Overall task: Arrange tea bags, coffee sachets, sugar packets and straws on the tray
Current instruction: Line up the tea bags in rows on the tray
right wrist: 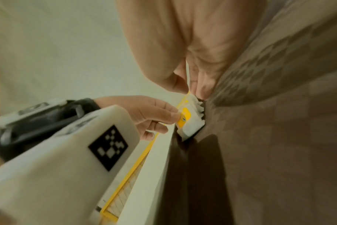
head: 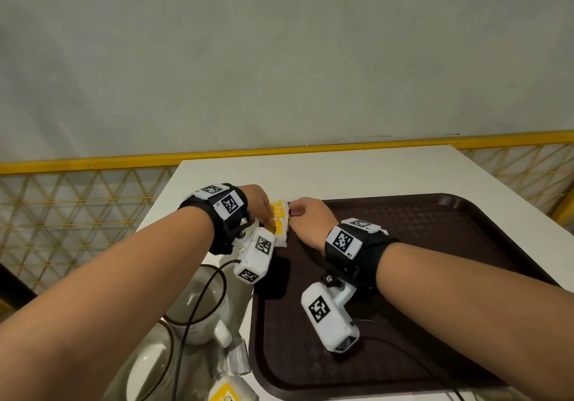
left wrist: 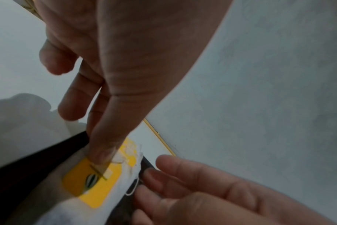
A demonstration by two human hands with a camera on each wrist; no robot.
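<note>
Tray [head: 435, 223] bare rightward — mugs [head: 198, 304] crowd the left.

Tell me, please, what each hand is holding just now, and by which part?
Both hands are on the packets at the tray's far left corner. The left hand presses a fingertip on the top packet's yellow label; the right hand touches their right edge; its grip is hidden.
</note>
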